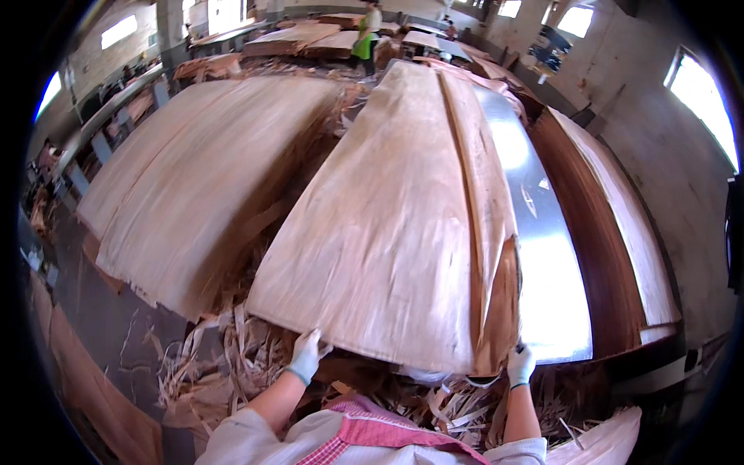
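A large pale wood veneer sheet (pixel 380 225) lies lengthwise before me, with a long raised fold (pixel 463 178) running along its right part. My left hand (pixel 308 356), in a white glove, is closed on its near edge, left of the middle. At the sheet's near right corner is my right hand (pixel 521 365), also gloved, with its fingers closed. Something small and dark shows at those fingers, too small to name. Beside the sheet on the right lies a shiny metal plate (pixel 554 302), partly covered by the veneer.
A tall veneer stack (pixel 194 186) stands to the left, another stack (pixel 597 232) to the right. Torn veneer scraps (pixel 209 380) litter the floor around my arms. Farther back, a person in a green apron (pixel 366 40) stands among more stacks. A wall with windows runs along the right.
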Available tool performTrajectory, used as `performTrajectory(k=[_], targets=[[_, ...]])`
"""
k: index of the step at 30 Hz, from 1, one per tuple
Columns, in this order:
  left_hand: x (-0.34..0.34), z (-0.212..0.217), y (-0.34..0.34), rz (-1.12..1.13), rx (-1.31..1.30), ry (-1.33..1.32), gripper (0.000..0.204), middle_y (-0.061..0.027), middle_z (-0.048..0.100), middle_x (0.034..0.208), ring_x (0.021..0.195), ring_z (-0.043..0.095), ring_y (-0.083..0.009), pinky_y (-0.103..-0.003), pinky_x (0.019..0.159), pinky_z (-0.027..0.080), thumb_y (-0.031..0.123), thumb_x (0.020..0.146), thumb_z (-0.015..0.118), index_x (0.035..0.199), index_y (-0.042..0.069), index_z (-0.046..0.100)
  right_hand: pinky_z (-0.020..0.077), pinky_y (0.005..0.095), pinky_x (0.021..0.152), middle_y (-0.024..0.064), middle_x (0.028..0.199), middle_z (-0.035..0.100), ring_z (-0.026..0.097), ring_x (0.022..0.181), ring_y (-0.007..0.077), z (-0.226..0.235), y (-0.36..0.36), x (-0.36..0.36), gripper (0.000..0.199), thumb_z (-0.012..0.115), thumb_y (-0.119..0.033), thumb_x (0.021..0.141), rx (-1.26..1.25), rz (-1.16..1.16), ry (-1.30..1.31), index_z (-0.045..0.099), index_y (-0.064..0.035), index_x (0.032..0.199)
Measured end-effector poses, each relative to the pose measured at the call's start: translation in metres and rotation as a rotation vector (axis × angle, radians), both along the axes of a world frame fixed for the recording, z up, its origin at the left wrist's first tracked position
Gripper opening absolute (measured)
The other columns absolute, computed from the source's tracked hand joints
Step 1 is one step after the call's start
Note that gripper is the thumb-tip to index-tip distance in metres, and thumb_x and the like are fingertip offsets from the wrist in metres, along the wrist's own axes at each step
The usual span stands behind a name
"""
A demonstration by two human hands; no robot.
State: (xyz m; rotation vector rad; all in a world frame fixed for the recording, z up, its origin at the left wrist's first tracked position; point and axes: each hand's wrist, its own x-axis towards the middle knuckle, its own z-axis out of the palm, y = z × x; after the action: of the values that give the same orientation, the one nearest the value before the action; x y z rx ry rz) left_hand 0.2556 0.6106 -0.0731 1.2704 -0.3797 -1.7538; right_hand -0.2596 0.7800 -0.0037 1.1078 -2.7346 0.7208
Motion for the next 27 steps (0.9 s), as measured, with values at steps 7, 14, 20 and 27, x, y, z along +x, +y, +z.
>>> performTrajectory(k=[7, 14, 20, 27], targets=[[-0.028, -0.001, 0.070, -0.060, 0.052, -0.099, 0.009, 0.0003, 0.060, 0.088, 0.078, 0.062, -0.0156, -0.034, 0.062, 0.057, 0.020, 0.096, 0.053, 0.099, 0.013, 0.057, 0.0486, 0.0477, 0.063, 0.0213, 0.074, 0.063, 0.062, 0.072, 0.0405, 0.005, 0.055, -0.028, 0.020, 0.068, -0.022, 0.077, 0.151, -0.103, 0.005, 0.060, -0.0048, 0.083], [-0.111, 0.005, 0.022, 0.046, -0.023, -0.148, 0.013, -0.0026, 0.054, 0.075, 0.061, 0.057, -0.0155, -0.030, 0.055, 0.058, 0.019, 0.093, 0.057, 0.093, 0.007, 0.058, 0.0483, 0.0510, 0.072, 0.0229, 0.080, 0.064, 0.061, 0.081, 0.0443, -0.006, 0.001, -0.119, 0.026, 0.065, -0.031, 0.079, 0.132, -0.078, -0.007, 0.060, -0.0054, 0.084], [-0.133, -0.003, 0.007, 0.130, 0.033, -0.125, 0.015, -0.0058, 0.058, 0.077, 0.059, 0.058, -0.0181, -0.029, 0.047, 0.054, 0.020, 0.093, 0.058, 0.100, 0.007, 0.056, 0.0472, 0.0468, 0.077, 0.0228, 0.094, 0.066, 0.062, 0.091, 0.0399, -0.002, 0.031, -0.174, 0.054, 0.061, -0.053, 0.081, 0.029, -0.101, -0.373, 0.062, -0.0026, 0.102], [-0.128, -0.016, 0.009, 0.179, 0.034, -0.267, 0.018, -0.0072, 0.061, 0.078, 0.055, 0.059, -0.0173, -0.027, 0.045, 0.052, 0.019, 0.092, 0.060, 0.103, 0.006, 0.054, 0.0504, 0.0478, 0.075, 0.0204, 0.085, 0.064, 0.064, 0.084, 0.0385, -0.014, 0.082, -0.138, 0.028, 0.065, -0.028, 0.077, 0.417, -0.110, -0.111, 0.059, -0.0084, 0.097]])
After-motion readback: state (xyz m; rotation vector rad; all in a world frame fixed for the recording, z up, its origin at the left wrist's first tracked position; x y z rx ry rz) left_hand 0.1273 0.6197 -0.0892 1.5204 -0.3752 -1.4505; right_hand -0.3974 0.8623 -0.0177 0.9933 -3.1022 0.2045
